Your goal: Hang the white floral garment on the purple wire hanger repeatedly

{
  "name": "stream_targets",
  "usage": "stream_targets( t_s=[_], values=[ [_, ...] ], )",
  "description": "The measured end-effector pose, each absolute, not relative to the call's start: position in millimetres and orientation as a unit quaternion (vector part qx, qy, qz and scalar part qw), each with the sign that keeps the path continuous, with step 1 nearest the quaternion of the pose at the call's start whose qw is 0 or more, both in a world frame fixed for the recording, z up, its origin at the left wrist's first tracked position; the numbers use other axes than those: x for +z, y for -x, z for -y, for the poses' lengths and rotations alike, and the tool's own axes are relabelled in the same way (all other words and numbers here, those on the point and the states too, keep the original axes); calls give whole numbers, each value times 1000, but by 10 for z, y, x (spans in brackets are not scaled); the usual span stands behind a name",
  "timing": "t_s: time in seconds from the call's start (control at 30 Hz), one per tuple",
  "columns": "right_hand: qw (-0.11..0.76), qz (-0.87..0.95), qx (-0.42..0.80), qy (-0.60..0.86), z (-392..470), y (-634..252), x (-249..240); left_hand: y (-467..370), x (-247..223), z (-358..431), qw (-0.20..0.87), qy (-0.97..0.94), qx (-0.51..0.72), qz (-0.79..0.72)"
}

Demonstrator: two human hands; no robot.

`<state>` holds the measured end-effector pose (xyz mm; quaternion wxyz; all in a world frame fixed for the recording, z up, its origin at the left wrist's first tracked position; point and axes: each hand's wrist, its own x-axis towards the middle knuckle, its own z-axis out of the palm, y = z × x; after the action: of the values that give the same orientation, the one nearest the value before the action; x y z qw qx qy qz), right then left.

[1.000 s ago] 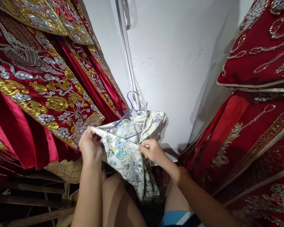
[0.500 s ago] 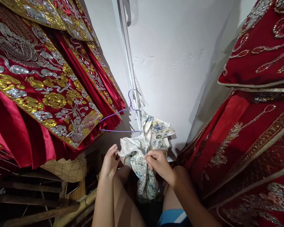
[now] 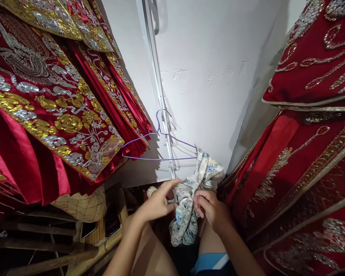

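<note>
Floral white-and-blue cloth garment (image 3: 208,172) has slid along the thin purple hanger (image 3: 158,131), now reaching only its right end; right hand (image 3: 212,209) pinches it, left hand (image 3: 155,205) is spread open beside.

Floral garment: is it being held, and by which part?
The right hand pinches the floral garment by a fold near its bunched middle. The left hand is open; whether it touches the garment cannot be told.

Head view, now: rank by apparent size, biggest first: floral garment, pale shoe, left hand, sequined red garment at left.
1. Sequined red garment
2. Floral garment
3. Left hand
4. Pale shoe, partly hidden
</note>
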<state>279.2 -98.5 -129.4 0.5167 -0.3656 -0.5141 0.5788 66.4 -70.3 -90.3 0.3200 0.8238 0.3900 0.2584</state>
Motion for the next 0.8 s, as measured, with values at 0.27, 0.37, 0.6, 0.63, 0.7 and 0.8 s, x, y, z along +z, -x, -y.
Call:
stream_targets(
  t_s=[0.27,0.37,0.6,0.63,0.7,0.8],
  values=[
    [429,559,627,333,1007,-3257,-1139,-592,-1355,783,406,-789,165,-431],
    [319,632,609,358,965,-3398,-1153,-397,-1155,768,441,-759,204,-434],
    [257,727,518,370,914,-2965,-1061,-634,-578,1083,540,-679,307,-390],
    [264,737,536,315,910,-2862,-1000,-696,-498,1118,545,-685,297,-381],
    [255,745,580,206,899,-2699,-859,-761,-373,1146,549,-685,301,-373],
    [233,755,580,200,875,-2620,-673,-693,-335,1118,569,-657,336,-363]
  ],
)
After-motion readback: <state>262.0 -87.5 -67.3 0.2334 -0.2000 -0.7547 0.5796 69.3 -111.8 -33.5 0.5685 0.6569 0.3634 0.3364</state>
